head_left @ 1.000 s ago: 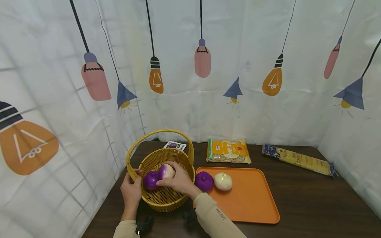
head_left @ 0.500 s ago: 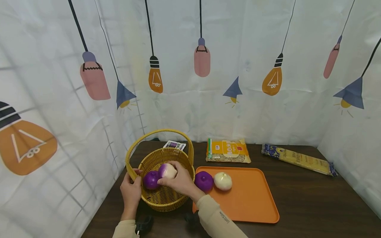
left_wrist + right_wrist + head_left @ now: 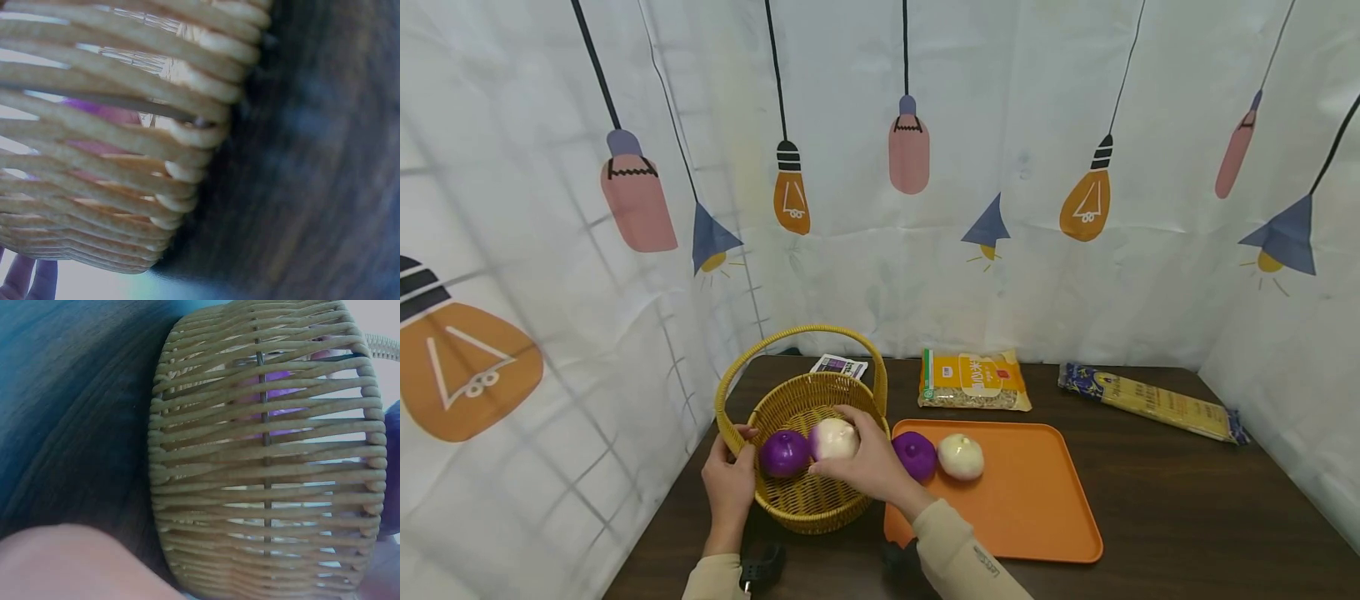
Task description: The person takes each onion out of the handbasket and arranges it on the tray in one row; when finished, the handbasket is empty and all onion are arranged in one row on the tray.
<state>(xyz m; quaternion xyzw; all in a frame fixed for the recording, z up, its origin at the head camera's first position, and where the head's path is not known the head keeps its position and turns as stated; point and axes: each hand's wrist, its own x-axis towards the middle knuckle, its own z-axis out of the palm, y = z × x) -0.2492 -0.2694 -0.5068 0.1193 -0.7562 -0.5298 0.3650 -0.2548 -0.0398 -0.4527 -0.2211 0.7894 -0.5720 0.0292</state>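
Pinched between thumb and fingers of the right hand (image 3: 874, 461): a round, glossy white-and-purple onion (image 3: 835, 438), within or just above the mouth of a round, yellow-brown woven basket (image 3: 808, 522); exact height not readable. Just to its left, inside the basket: a round, glossy, all-purple onion (image 3: 784, 454). Clasped on the basket's left rim, beside the foot of its tall arched handle (image 3: 881, 392): the left hand (image 3: 730, 487).

For good handling, keep the left grip steady, holding the basket still without bending the weave. Grasp the pinched onion about its widest part, firmly enough for smooth, probably slippery skin. Move slowly, clear of the handle's right foot, and avoid knocking the all-purple onion.

From the head alone: the pinch itself and the layout around it, with a flat, rectangular orange tray (image 3: 1030, 517) on the dark brown tabletop (image 3: 1172, 508), bearing a round deep-purple onion (image 3: 915, 456) near its left edge and a round white onion (image 3: 961, 457) just beside. From the wrists alone: the basket's outer weave at close range, threaded with a thin dark rod (image 3: 265, 400). Through the gaps in the right wrist view, a purple patch (image 3: 280, 415), not assignable with certainty to either basket onion. At the lower left of the left wrist view, fingers (image 3: 44, 281), owner uncertain.
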